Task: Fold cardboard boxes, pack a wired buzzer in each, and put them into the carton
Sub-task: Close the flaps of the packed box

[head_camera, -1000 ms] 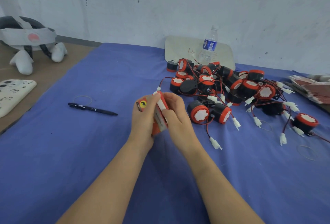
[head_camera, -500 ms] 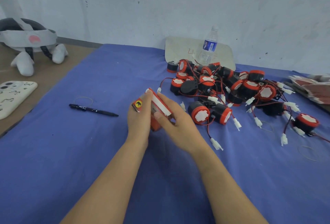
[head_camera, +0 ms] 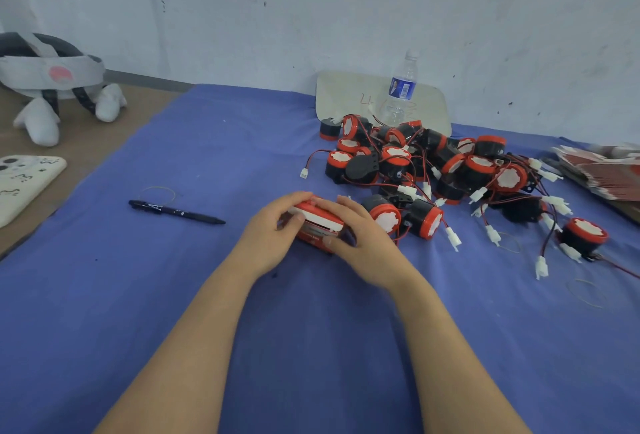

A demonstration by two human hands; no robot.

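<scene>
Small red-and-white box [head_camera: 320,224] is down low on the blue desk [head_camera: 311,347], white flap on top. Just right of it there's a tangled heap of black-and-red wired buzzers [head_camera: 394,156], white plugs trailing everywhere.

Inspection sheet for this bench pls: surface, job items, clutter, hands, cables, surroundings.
Surface: blue cloth, lightly creased, laid over a brown table.
Job's things: small red box between the hands; pile of buzzers to its right; stack of flat box blanks at the right edge; carton: nothing seen.
Clutter: pen, rubber bands, water bottle, phone case, headset.
Grippers: left hand and right hand both grip the red box, fingers curled over its top.
Cables: red and black leads with white connectors, tangled through the pile.
Surroundings: scuffed white wall.
</scene>
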